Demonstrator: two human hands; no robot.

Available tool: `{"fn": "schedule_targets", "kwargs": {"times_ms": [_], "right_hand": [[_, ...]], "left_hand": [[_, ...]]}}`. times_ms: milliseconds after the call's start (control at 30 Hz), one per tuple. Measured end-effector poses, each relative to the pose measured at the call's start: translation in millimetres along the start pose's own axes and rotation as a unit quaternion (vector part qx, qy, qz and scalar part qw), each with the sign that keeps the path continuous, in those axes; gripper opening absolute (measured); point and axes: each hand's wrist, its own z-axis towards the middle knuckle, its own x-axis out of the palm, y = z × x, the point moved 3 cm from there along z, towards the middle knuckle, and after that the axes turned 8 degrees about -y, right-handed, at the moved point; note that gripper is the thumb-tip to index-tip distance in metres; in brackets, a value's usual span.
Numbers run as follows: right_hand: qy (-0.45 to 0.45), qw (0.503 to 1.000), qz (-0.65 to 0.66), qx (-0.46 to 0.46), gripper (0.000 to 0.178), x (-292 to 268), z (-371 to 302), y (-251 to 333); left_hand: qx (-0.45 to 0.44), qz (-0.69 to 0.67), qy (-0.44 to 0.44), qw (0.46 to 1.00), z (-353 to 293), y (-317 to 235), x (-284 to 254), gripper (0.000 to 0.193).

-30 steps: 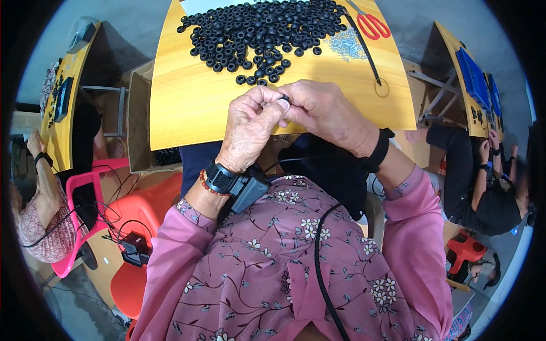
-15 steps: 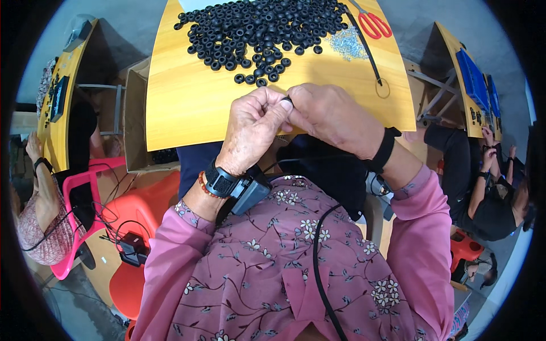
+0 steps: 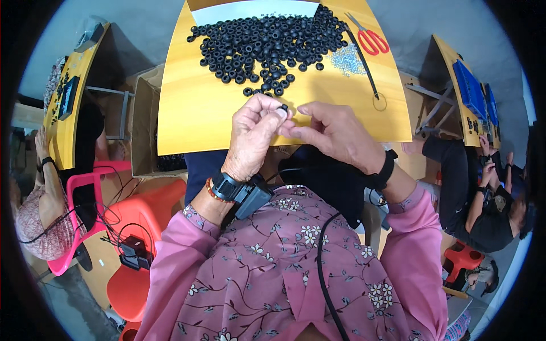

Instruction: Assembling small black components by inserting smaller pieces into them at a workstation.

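My left hand [image 3: 253,131] pinches a small black ring-shaped piece [image 3: 284,107] between thumb and forefinger, just over the table's near edge. Most of that piece is covered by the fingers. Close on its right is my right hand [image 3: 341,133], thumb and forefinger spread apart with nothing visible between them; its thumb tip comes near the left fingertips. Beyond both hands lies a wide heap of black rings [image 3: 250,48], with several strays on its near side. Right of the heap is a patch of small clear bluish bits [image 3: 348,61].
Red-handled scissors [image 3: 372,41] and a black rod with a thin wire loop [image 3: 367,68] lie on the yellow table [image 3: 199,125] at right. A white-sided box [image 3: 256,9] stands at the far edge. People sit at other tables on both sides; a red chair [image 3: 136,210] is at left.
My right hand has come away from the left fingers and its thumb and forefinger have spread. The left hand keeps its pinch on the black piece. The view has shifted slightly, showing more of the box.
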Motion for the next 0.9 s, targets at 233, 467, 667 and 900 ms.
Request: {"fn": "schedule_targets", "kwargs": {"times_ms": [233,467,667,900], "right_hand": [[-0.122,0.992,-0.01,-0.023,0.018,-17,18,-37],[-0.13,0.986,-0.031,-0.099,0.015,-12,64,-43],[-0.071,0.992,-0.07,-0.079,0.016,10,92,-39],[-0.03,0.991,-0.121,-0.047,0.02,17,104,-39]], "left_hand": [[0.148,0.058,-0.031,0.987,-11,-52,-9,0.013],[0.242,0.038,-0.301,0.921,-2,-107,-138,0.018],[0.174,-0.008,-0.422,0.89,3,-101,-227,0.026],[0.144,0.024,-0.469,0.871,16,-83,-259,0.041]]}}
